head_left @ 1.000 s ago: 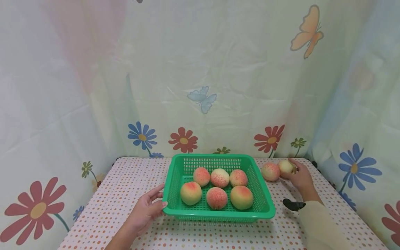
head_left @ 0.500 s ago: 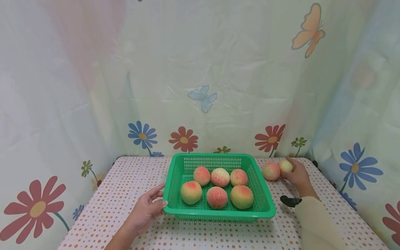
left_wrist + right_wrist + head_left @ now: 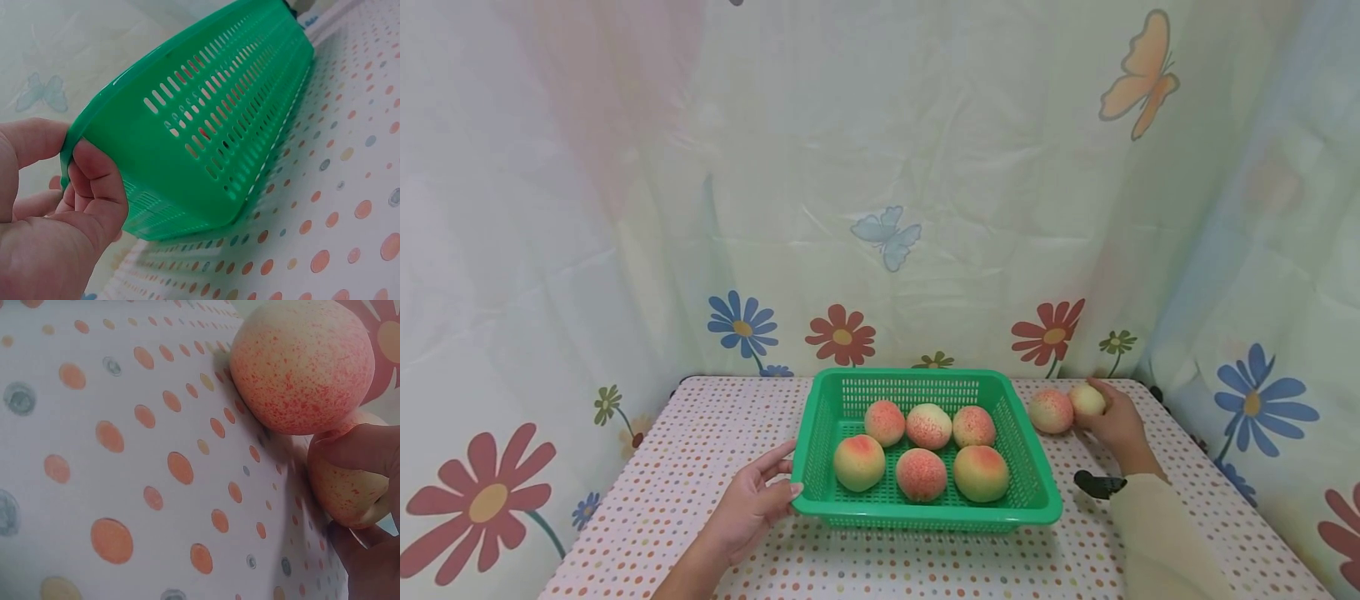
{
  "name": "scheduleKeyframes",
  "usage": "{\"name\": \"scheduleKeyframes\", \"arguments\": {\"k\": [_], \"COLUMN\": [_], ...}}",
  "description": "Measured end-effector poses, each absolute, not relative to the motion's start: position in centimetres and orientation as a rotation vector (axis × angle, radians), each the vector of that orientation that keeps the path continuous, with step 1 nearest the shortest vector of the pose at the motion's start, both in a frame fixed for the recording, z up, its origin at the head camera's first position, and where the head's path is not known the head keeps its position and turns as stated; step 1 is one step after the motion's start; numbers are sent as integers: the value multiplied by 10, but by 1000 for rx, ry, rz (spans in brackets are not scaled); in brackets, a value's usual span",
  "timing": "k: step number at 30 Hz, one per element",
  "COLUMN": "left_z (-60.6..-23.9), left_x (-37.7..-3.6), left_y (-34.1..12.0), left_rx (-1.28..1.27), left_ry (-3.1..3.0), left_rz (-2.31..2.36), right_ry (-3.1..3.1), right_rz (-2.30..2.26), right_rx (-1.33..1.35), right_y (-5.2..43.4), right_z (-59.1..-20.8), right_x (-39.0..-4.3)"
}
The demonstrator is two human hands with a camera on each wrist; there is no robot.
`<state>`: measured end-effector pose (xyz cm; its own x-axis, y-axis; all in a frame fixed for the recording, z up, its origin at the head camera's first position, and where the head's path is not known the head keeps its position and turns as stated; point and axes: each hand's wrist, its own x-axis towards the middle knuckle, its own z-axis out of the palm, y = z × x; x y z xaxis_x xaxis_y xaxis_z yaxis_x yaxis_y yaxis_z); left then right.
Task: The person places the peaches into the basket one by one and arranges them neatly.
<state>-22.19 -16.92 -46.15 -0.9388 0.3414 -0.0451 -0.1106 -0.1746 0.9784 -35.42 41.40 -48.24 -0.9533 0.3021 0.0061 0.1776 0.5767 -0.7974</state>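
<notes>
A green plastic basket (image 3: pixel 925 525) with slotted walls stands on the dotted table and holds several peaches (image 3: pixel 921 474), blushed red and yellow. At its left end, my left hand (image 3: pixel 748 504) grips the rim between thumb and fingers; the left wrist view shows the fingers bent over the rim (image 3: pixel 103 94). Right of the basket, my right hand (image 3: pixel 1118 421) holds a pale yellow peach (image 3: pixel 1086 400) at the back of the table. A red-speckled peach (image 3: pixel 1050 412) sits against it on the left. In the right wrist view, the held peach (image 3: pixel 344 490) is partly covered by my fingers.
The table (image 3: pixel 865 575) wears a white cloth with coloured dots. A printed curtain (image 3: pixel 880 167) with flowers and butterflies hangs behind it and along both sides. A black strap piece (image 3: pixel 1099 484) sticks out at my right wrist.
My right hand has shifted slightly left, with its fingers closer around the pale peach. The left hand and the basket have stayed in place.
</notes>
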Motion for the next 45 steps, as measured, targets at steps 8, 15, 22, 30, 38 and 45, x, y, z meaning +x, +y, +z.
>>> {"name": "scheduleKeyframes", "arguments": {"k": [8, 15, 22, 30, 38, 45], "left_z": [-462, -462, -462, -462, -461, -460], "left_x": [-224, -224, -224, -223, -223, -222], "left_y": [-170, -170, -169, -169, -169, -168], "left_rx": [278, 269, 228, 223, 258, 282], "left_ry": [1809, 1823, 1821, 1820, 1818, 1817], "left_rz": [2188, 2181, 2178, 2175, 2169, 2174], "right_ry": [-2658, -2624, -2616, -2595, -2605, -2633], "right_rz": [1368, 1381, 1365, 1393, 1386, 1369], "right_rx": [-403, -356, -408, -468, -428, -375], "right_y": [415, 419, 424, 426, 424, 425], "right_z": [-477, -482, -485, -487, -485, -482], "right_x": [-344, -340, -336, -331, -320, -310]}}
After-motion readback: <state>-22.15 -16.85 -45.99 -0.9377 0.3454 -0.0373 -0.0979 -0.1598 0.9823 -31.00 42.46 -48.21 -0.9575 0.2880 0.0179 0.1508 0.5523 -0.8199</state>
